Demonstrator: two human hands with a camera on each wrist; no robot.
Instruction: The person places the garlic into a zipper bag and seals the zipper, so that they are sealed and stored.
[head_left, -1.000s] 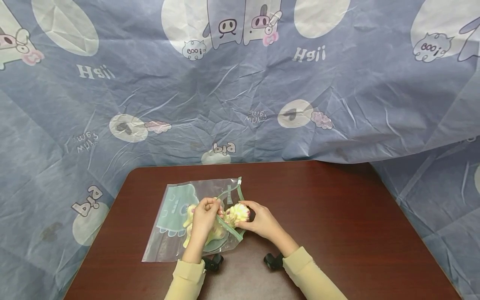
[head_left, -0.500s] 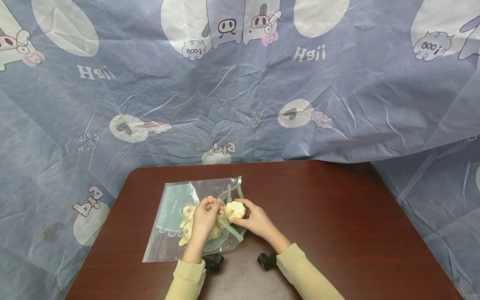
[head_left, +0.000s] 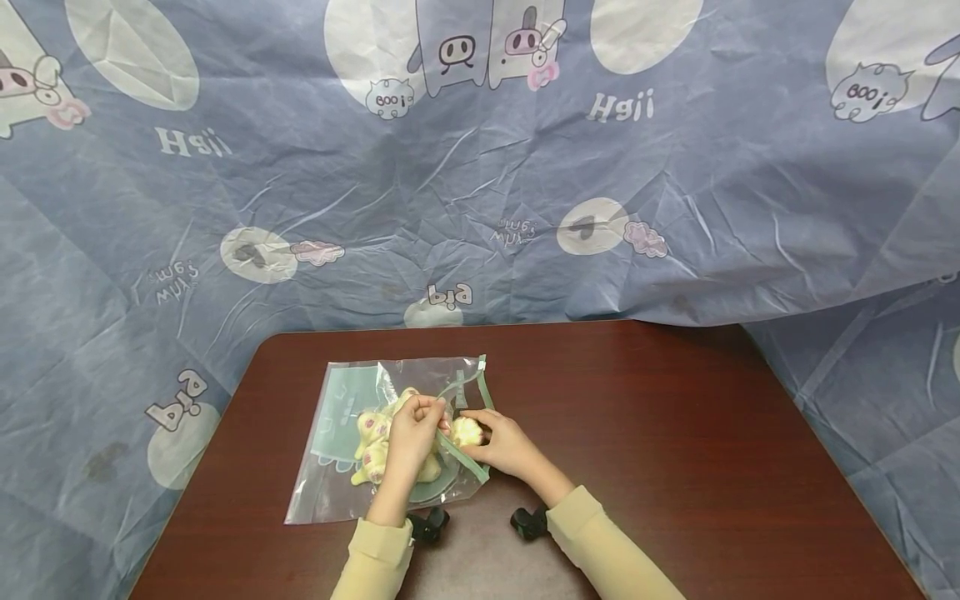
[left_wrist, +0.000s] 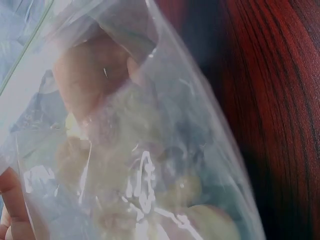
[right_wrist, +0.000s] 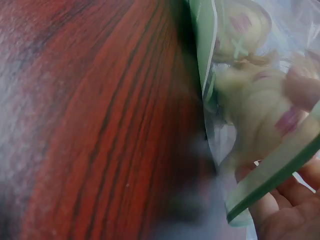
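Note:
A clear zip bag (head_left: 318,500) with green seal strips (head_left: 461,460) and a pale green printed panel lies on the table, its mouth facing right. Several garlic bulbs (head_left: 373,427), pale yellow with purple patches, are inside it. My left hand (head_left: 411,433) pinches the bag's edge at the mouth. My right hand (head_left: 506,446) reaches into the mouth, fingers and thumb around one garlic bulb (head_left: 468,432). Close up in the right wrist view, that garlic (right_wrist: 260,115) sits behind the seal strip (right_wrist: 280,175). Through hazy plastic the left wrist view shows a hand (left_wrist: 92,70).
The dark red-brown wooden table (head_left: 660,433) extends to the right of the bag. A blue patterned cloth (head_left: 480,192) hangs behind and at the sides. Black wrist cameras (head_left: 529,523) sit under both forearms.
My right hand has moved left with the garlic, deeper into the bag's mouth. The bulbs inside have shifted left. My left hand has stayed nearly still on the bag's edge.

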